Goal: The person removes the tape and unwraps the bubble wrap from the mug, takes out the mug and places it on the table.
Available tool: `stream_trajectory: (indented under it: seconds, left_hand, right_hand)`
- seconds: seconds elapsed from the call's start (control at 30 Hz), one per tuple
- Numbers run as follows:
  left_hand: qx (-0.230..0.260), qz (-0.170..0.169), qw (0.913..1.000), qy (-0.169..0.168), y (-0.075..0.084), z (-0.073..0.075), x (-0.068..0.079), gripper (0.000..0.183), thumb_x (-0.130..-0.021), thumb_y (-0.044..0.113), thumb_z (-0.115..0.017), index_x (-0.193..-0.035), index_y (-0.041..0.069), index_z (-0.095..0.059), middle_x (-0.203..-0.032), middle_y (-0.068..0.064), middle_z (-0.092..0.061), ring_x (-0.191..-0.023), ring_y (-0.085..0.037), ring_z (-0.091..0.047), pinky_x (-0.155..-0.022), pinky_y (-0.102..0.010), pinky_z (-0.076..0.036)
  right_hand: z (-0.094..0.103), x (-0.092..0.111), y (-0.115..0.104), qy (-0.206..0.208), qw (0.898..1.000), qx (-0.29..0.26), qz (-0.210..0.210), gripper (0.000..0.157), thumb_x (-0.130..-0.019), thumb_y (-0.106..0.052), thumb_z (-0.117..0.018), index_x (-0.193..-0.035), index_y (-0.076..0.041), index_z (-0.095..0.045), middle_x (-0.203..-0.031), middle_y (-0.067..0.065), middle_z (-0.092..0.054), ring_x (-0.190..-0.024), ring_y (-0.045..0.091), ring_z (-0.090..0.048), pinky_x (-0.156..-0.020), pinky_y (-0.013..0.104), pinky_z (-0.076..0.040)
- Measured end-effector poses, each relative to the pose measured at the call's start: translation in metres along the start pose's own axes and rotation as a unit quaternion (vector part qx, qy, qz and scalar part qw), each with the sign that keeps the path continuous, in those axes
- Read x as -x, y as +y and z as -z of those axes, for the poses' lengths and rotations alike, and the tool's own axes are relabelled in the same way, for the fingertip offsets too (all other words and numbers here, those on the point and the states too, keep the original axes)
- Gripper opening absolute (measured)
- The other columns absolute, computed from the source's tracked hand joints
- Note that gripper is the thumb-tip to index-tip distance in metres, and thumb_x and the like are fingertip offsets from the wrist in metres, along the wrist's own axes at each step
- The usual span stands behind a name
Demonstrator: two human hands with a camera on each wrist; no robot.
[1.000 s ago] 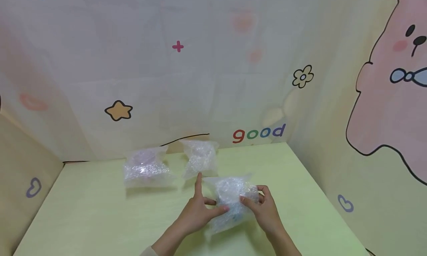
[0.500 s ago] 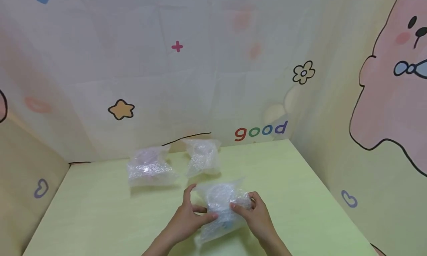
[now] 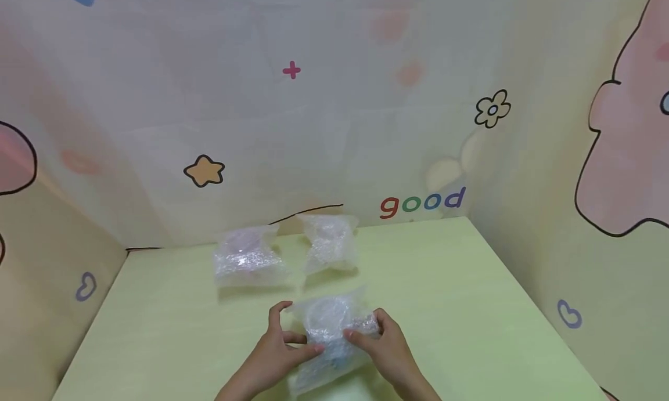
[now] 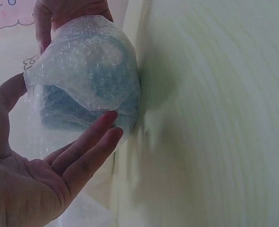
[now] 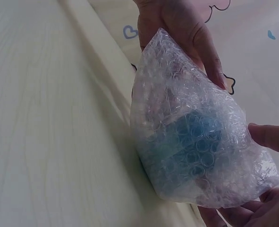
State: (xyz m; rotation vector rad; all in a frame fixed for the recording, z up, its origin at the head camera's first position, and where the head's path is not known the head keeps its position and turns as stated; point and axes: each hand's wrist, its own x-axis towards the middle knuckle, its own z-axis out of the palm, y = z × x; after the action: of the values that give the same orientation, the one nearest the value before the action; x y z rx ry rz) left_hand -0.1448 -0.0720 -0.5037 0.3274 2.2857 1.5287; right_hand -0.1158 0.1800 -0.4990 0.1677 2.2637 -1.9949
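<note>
A bubble-wrapped package (image 3: 329,322) is between my two hands near the front of the table, and something blue shows through its wrap. My left hand (image 3: 277,351) holds its left side, thumb on the near face, index finger bent at the upper left corner. Gripping the right side is my right hand (image 3: 389,349), thumb on the near face and fingers behind the edge. In the left wrist view the package (image 4: 92,66) appears close to the tabletop; whether it touches is unclear. The right wrist view shows clear bubbles over the blue content of the package (image 5: 191,137).
Two more bubble-wrapped packages stand at the back of the table: a pinkish one (image 3: 248,259) on the left and a whitish one (image 3: 330,244) beside it. A printed cloth backdrop (image 3: 334,128) encloses the pale green table (image 3: 470,320) behind and at both sides.
Both hands and the held package have come nearer and to the left. My left index finger has bent from straight. The view has shifted slightly; the two rear packages stay put.
</note>
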Motion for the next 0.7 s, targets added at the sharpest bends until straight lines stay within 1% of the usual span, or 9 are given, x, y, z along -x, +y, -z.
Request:
stream_trajectory:
  seconds: [0.13,0.2,0.4,0.57,0.7]
  left_hand:
    - [0.004,0.003,1.0000,-0.002,-0.004,0.007,0.006,0.115,-0.086,0.051,-0.082,-0.158,0.017,0.000,-0.125,-0.016,-0.073,-0.104,-0.024,-0.075,-0.090,-0.056,-0.056]
    - [0.002,0.005,1.0000,0.003,-0.005,0.010,0.008,0.114,-0.086,0.051,-0.082,-0.158,0.016,0.000,-0.125,-0.016,-0.072,-0.104,-0.024,-0.075,-0.090,-0.056,-0.057]
    - [0.002,0.021,0.9997,0.009,-0.008,0.011,0.012,0.111,-0.086,0.052,-0.081,-0.157,0.015,-0.004,-0.125,-0.016,-0.073,-0.102,-0.025,-0.075,-0.087,-0.054,-0.058]
    - [0.008,0.022,0.9997,0.006,-0.013,0.015,0.013,0.107,-0.088,0.050,-0.080,-0.157,0.018,-0.006,-0.123,-0.015,-0.074,-0.097,-0.024,-0.075,-0.084,-0.051,-0.058]
    - [0.008,0.019,0.9998,0.000,-0.016,0.019,0.011,0.106,-0.088,0.050,-0.080,-0.158,0.019,-0.006,-0.124,-0.014,-0.074,-0.097,-0.023,-0.075,-0.083,-0.051,-0.058]
  right_hand:
    - [-0.009,-0.001,-0.001,-0.012,1.000,-0.003,0.002,0.049,-0.088,-0.034,-0.083,-0.109,-0.003,-0.051,-0.107,0.005,-0.068,-0.092,0.016,-0.064,-0.078,0.028,-0.055]
    - [-0.014,-0.002,-0.002,-0.013,1.000,-0.001,0.005,0.048,-0.088,-0.033,-0.083,-0.110,-0.003,-0.052,-0.109,0.006,-0.068,-0.093,0.016,-0.065,-0.078,0.028,-0.054]
    - [-0.019,-0.004,0.001,-0.015,1.000,0.007,0.001,0.049,-0.088,-0.033,-0.083,-0.111,-0.004,-0.051,-0.109,0.006,-0.068,-0.092,0.016,-0.064,-0.077,0.028,-0.053]
    - [-0.022,-0.007,0.005,-0.028,1.000,-0.011,0.003,0.051,-0.090,-0.033,-0.082,-0.115,-0.003,-0.049,-0.113,0.008,-0.071,-0.095,0.017,-0.068,-0.078,0.029,-0.056]
    - [-0.023,-0.009,0.009,-0.031,0.999,-0.017,0.007,0.053,-0.090,-0.034,-0.081,-0.119,-0.003,-0.050,-0.115,0.009,-0.072,-0.098,0.018,-0.070,-0.080,0.030,-0.057]
